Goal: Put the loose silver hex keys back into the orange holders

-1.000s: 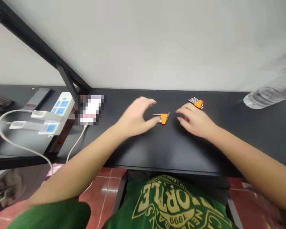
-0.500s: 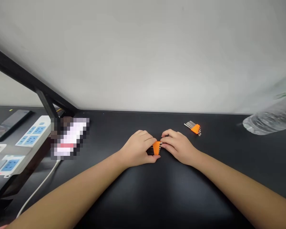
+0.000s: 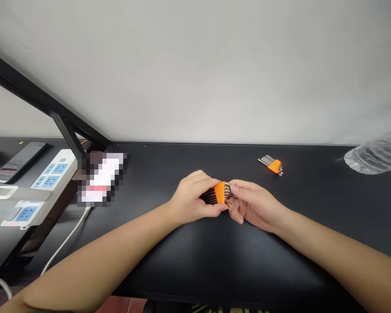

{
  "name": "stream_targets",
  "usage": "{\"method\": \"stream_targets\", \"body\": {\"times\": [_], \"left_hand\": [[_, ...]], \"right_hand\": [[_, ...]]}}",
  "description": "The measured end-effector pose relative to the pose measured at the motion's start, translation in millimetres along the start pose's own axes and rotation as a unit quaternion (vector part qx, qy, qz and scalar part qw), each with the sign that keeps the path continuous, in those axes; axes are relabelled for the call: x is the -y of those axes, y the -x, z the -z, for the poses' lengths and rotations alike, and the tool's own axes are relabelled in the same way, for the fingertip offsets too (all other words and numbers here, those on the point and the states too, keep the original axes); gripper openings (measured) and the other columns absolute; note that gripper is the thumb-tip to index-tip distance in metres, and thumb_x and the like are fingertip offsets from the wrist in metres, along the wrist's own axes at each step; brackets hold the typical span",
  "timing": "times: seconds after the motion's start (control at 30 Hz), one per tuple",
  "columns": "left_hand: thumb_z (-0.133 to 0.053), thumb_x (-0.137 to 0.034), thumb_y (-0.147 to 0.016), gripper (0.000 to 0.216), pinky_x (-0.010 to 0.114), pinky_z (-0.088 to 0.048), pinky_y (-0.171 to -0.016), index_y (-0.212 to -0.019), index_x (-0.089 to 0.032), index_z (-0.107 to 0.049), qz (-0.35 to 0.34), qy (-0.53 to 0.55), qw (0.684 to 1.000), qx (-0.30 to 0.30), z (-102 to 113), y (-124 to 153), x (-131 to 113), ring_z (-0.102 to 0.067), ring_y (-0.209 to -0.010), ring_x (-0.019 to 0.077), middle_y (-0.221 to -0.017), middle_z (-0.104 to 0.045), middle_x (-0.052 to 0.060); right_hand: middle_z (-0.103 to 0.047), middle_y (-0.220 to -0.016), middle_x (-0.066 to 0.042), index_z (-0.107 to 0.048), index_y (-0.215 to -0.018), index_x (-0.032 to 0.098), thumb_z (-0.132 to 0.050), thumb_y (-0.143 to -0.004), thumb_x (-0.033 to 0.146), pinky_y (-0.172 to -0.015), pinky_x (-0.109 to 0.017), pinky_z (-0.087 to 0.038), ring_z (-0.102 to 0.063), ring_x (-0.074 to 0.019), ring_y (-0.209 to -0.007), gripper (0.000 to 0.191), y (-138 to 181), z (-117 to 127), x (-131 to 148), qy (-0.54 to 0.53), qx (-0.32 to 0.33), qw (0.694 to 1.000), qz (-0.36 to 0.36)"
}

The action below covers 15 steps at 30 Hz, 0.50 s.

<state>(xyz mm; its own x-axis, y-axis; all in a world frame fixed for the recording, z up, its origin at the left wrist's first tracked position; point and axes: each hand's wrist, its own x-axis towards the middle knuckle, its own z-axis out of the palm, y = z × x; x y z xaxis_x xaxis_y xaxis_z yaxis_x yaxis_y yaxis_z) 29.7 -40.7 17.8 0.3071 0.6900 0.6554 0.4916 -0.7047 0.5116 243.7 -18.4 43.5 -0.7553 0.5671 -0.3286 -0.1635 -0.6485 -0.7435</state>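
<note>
My left hand [image 3: 192,198] is wrapped round the long ends of a set of hex keys in an orange holder [image 3: 219,192], held just above the black desk [image 3: 215,261]. My right hand [image 3: 252,204] pinches the short bent ends of the same set from the right. A second set of hex keys in an orange holder [image 3: 273,165] lies on the desk behind my right hand, apart from both hands.
A clear plastic bottle [image 3: 374,156] lies on its side at the far right. A white power strip with blue sockets [image 3: 35,191] and a white cable [image 3: 65,241] sit at the left, beside a black diagonal frame bar [image 3: 45,104]. A pale wall stands behind the desk.
Both hands moved in from either side of the hex key set, closed on it, and have lifted it slightly off the desk. The camera view tilted upward.
</note>
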Motion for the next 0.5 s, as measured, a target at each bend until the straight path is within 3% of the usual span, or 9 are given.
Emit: {"method": "stream_targets", "body": {"times": [0.23, 0.5], "left_hand": [[-0.083, -0.05, -0.08, 0.047, 0.034, -0.056, -0.074, -0.114, -0.021, -0.067, 0.024, 0.016, 1.0, -0.01, 1, -1, -3, -0.066, -0.075, 0.017, -0.088, -0.076, 0.004], [-0.075, -0.059, -0.085, 0.048, 0.034, -0.056, -0.075, -0.111, -0.019, -0.067, 0.076, 0.049, 0.995, 0.036, 1, 2, -7, -0.066, -0.079, 0.0182, -0.093, -0.075, 0.006]], "right_hand": [[-0.068, -0.074, -0.001, -0.064, -0.087, 0.016, -0.068, -0.098, 0.044, -0.052, -0.023, -0.051, -0.063, -0.0103, -0.051, 0.031, -1, 5, -6, -0.002, 0.012, 1.0, -0.009], [-0.065, -0.065, 0.002, -0.063, -0.082, 0.014, -0.073, -0.095, 0.04, -0.042, -0.02, -0.044, -0.057, -0.0078, -0.042, 0.031, -2, 8, -8, 0.022, 0.036, 0.999, -0.015]]}}
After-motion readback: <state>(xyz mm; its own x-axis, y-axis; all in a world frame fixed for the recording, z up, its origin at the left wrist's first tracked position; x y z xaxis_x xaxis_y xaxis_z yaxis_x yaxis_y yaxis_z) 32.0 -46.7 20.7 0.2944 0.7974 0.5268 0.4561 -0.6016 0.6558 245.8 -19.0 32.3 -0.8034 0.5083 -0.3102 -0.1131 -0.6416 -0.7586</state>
